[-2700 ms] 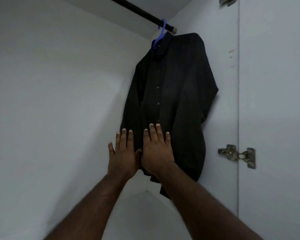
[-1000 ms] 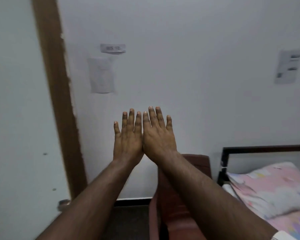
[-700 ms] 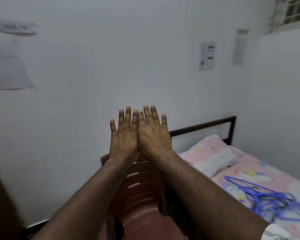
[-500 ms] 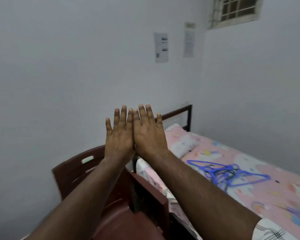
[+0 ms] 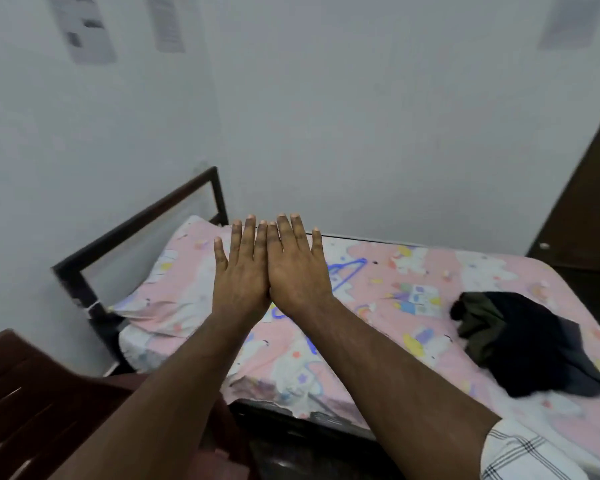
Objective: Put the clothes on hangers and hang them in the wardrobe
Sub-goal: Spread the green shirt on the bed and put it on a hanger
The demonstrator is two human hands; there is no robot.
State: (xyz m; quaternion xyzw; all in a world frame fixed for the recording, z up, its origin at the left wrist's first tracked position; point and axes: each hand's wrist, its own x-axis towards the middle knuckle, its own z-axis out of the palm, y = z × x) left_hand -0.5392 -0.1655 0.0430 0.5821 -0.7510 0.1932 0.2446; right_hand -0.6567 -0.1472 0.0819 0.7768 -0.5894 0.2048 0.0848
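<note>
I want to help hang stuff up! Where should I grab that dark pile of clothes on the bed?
Probably grab the dark clothes at the raised, bunched greenish part at the left end, coming down from above. The rest spreads flat on the bed, so there is less there to pinch. Both hands, left and right, are empty.

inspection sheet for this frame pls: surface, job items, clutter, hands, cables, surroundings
Surface: bed with pink patterned sheet, pillow at the head end.
Job's things: dark clothes pile on the bed's right part; blue hangers on the sheet, partly hidden behind the hands.
Clutter: nothing seen.
Hands: left hand and right hand flat, fingers straight, side by side and touching, raised in front of the bed, no grip on anything.
Cables: nothing seen.
Surroundings: white walls with blurred papers; brown chair lower left; dark door at right.
</note>
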